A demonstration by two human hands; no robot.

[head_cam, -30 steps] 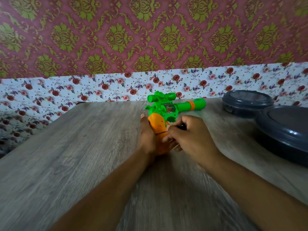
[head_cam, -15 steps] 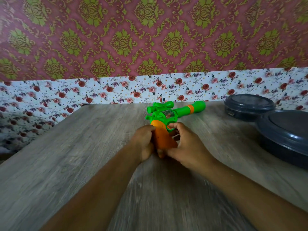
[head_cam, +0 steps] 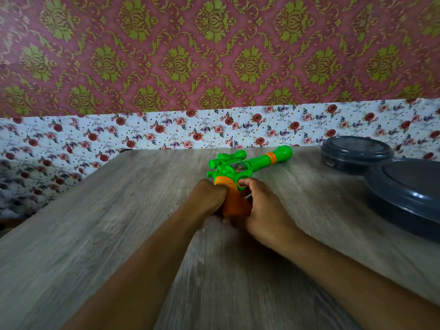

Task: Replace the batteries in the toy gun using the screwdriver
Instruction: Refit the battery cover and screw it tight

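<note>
We hold a green and orange toy gun (head_cam: 240,173) over the middle of a wooden table (head_cam: 119,210), barrel pointing away to the right. Our left hand (head_cam: 208,197) and right hand (head_cam: 263,210) both curl around its orange grip. Two dark lidded tubs (head_cam: 357,154) sit far right.

- Soft, even, rather dim light; colours stay saturated and nothing is blown out.
- A small bright highlight sits on the rim of the large dark grey round plastic container (head_cam: 404,201), so some light falls from above right.
- Shadows are faint; a weak one lies under the two hands on the grey wood-grain tabletop (head_cam: 119,222).
- The tabletop grain smears into streaks toward the lower edge.
- Wide-angle bending curves the wallpaper border and the tabletop's edges.
</note>
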